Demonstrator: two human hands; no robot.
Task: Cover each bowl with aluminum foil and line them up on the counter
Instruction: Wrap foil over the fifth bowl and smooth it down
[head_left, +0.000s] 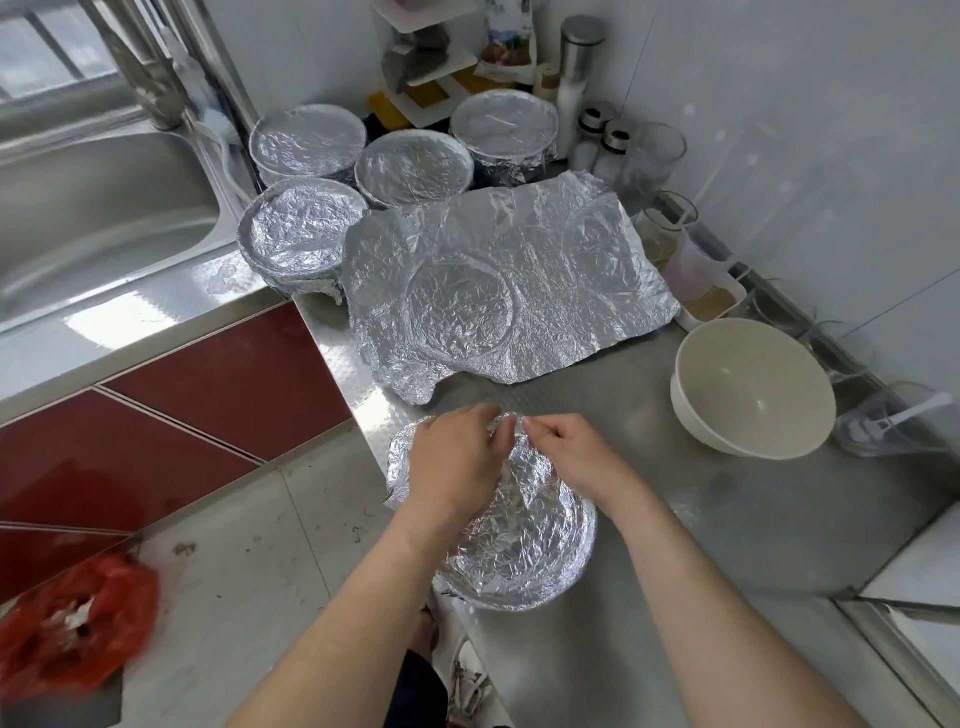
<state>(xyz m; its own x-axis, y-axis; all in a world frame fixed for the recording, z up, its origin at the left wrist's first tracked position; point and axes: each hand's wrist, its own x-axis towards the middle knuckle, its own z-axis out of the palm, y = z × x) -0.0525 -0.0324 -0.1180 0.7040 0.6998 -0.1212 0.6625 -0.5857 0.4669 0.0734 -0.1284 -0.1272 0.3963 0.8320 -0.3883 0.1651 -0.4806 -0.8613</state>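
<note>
A foil-wrapped bowl (524, 545) sits near the front edge of the steel counter (727, 519). My left hand (457, 457) and my right hand (566, 447) both pinch the crinkled foil at the bowl's far rim, fingertips almost meeting. Behind it lies a large loose foil sheet (519, 280) with round bowl imprints. Several foil-covered bowls stand at the back: one beside the sink (304, 228), one behind that (307, 137), one in the middle (414, 166) and one at the back right (504, 127). An uncovered white bowl (753, 387) stands at the right.
A steel sink (93, 208) with a tap lies at the left. Jars, shakers, a white rack and plastic containers (706, 280) crowd the back wall and right edge. A red plastic bag (72, 629) lies on the floor below, beside red cabinet fronts.
</note>
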